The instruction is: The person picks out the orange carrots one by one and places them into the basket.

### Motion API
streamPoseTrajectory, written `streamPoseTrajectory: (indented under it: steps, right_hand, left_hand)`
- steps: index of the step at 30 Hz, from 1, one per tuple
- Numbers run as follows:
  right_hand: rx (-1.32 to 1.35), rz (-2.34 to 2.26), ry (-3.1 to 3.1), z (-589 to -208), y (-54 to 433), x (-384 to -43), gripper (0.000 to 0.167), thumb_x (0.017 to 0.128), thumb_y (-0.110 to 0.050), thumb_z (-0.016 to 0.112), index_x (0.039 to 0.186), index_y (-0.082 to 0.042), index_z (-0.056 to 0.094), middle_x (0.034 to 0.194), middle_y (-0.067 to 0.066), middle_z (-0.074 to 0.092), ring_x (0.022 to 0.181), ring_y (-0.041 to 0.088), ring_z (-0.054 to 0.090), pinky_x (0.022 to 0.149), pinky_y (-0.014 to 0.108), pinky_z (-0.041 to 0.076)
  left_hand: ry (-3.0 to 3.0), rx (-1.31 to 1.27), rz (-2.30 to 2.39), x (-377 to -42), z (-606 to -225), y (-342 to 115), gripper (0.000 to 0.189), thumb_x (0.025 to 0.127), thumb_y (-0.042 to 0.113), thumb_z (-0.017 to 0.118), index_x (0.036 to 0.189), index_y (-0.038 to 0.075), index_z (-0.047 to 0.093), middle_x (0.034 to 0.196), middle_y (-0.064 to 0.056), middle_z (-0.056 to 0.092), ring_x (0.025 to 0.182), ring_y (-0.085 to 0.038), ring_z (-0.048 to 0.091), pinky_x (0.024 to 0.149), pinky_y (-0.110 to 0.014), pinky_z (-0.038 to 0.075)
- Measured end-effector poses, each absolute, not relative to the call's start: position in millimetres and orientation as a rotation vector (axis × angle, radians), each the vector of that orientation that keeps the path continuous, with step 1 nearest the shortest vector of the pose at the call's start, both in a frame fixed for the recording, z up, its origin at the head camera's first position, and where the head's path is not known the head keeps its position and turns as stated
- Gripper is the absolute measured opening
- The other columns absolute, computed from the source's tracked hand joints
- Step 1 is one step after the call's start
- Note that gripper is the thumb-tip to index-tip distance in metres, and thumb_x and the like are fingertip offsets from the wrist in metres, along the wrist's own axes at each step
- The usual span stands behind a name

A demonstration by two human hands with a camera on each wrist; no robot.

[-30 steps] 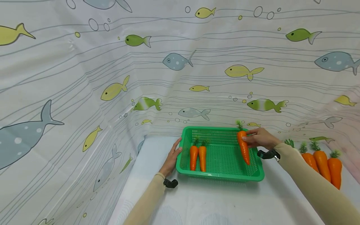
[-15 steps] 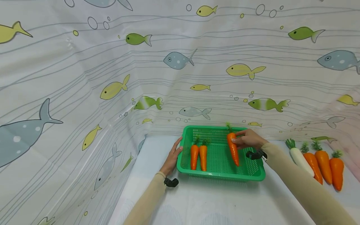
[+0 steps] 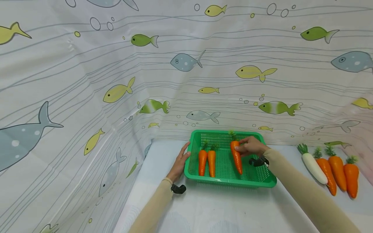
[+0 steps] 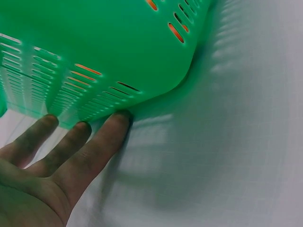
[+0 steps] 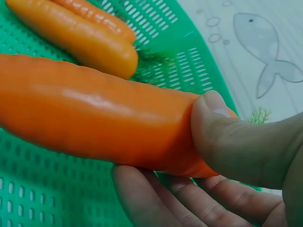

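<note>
My right hand [image 3: 251,146] grips an orange carrot [image 3: 236,158] near its leafy top, over the inside of a green plastic basket [image 3: 230,183]. In the right wrist view the thumb lies across the carrot [image 5: 94,111] and the fingers curl beneath it. Two more carrots [image 3: 202,163] lie side by side in the left part of the basket, leaves toward the back. At the basket's left side my left hand [image 3: 178,166] touches the wall with extended fingers. The left wrist view shows those fingertips [image 4: 122,119] against the slotted wall [image 4: 118,52] from low down.
Right of the basket, a white radish [image 3: 314,169] and several carrots [image 3: 337,171] lie on the white-covered table [image 3: 215,207]. Behind and to the left stands a sheet [image 3: 163,81] printed with fish, close to the basket's back edge.
My right hand has carried the carrot leftward from the basket's right side toward its middle, now lower. The radish on the right has come into full view. My left hand stays at the basket.
</note>
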State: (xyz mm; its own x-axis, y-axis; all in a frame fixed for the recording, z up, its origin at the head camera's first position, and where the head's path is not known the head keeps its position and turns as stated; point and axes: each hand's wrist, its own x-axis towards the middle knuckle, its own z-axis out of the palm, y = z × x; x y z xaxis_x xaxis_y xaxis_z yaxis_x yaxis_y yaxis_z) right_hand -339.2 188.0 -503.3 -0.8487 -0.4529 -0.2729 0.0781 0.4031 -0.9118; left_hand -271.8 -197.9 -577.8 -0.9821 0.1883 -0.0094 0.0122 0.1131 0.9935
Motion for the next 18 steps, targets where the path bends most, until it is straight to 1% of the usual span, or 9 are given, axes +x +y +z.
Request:
streamPoseTrajectory:
  steps: [6, 9, 14, 18]
  right_hand:
    - [-0.284, -1.413, 2.164, -517, 180, -342, 0.072, 0.103, -0.014, 0.070, 0.151, 0.025, 0.033, 0.122, 0.034, 0.071, 0.093, 0.027, 0.080, 0.086, 0.046, 0.065]
    - [-0.271, -1.393, 2.157, -520, 174, -341, 0.072, 0.104, -0.014, 0.068, 0.151, 0.026, 0.032, 0.123, 0.034, 0.070, 0.093, 0.028, 0.079, 0.085, 0.043, 0.065]
    - [-0.273, -1.362, 2.147, -524, 161, -342, 0.072, 0.106, -0.016, 0.065, 0.152, 0.026, 0.029, 0.126, 0.034, 0.068, 0.095, 0.027, 0.079, 0.085, 0.041, 0.065]
    - [-0.272, -1.359, 2.115, -529, 149, -343, 0.071, 0.107, -0.015, 0.064, 0.152, 0.026, 0.027, 0.131, 0.037, 0.065, 0.099, 0.030, 0.078, 0.086, 0.042, 0.065]
  left_hand:
    - [2.234, 0.206, 2.002, -272, -576, -196, 0.059, 0.110, 0.054, 0.047, 0.166, 0.048, 0.028, 0.179, -0.001, 0.013, 0.164, -0.035, 0.016, 0.128, -0.067, 0.017]
    - [2.236, 0.204, 1.999, -272, -575, -196, 0.059, 0.111, 0.053, 0.046, 0.166, 0.047, 0.027, 0.180, -0.002, 0.013, 0.163, -0.036, 0.017, 0.128, -0.066, 0.018]
    - [2.241, 0.192, 1.997, -271, -575, -196, 0.058, 0.111, 0.052, 0.046, 0.166, 0.048, 0.027, 0.179, -0.002, 0.013, 0.162, -0.036, 0.020, 0.127, -0.066, 0.021]
    - [2.253, 0.177, 1.980, -270, -577, -196, 0.058, 0.111, 0.052, 0.046, 0.166, 0.049, 0.027, 0.179, -0.002, 0.014, 0.162, -0.036, 0.021, 0.126, -0.066, 0.023]
